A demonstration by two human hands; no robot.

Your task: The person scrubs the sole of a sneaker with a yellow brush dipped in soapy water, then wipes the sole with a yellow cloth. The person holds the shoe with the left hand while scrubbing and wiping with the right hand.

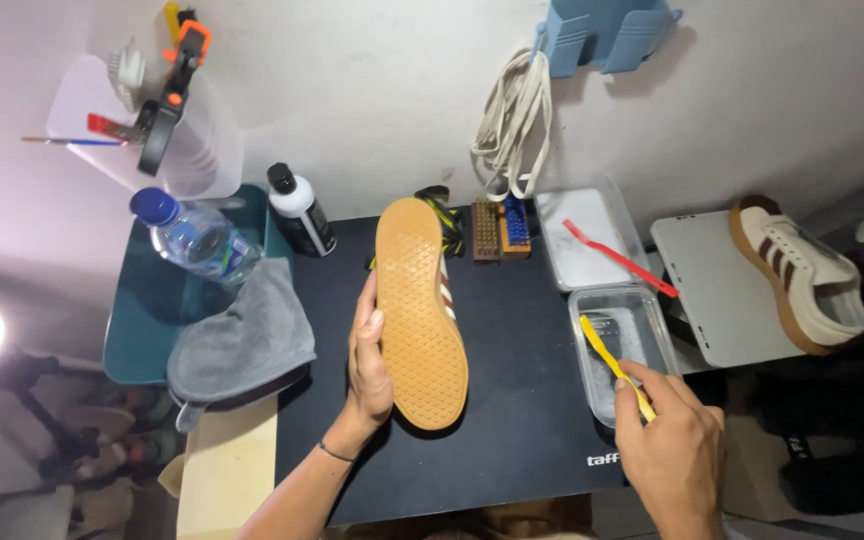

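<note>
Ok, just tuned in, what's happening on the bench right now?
A person's left hand holds a sneaker sole-up on the black mat, gripping its side. The right hand holds a yellow brush with its head over the clear tub. A red brush lies on the tub's lid, the matching second shoe sits off to the right, and a grey cloth and water bottle are on the left.

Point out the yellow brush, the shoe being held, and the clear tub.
Yellow brush [614, 365], head view, on its handle.
Shoe [419, 320], head view, middle of the gum sole.
Clear tub [642, 300], head view, on its far rim.
</note>
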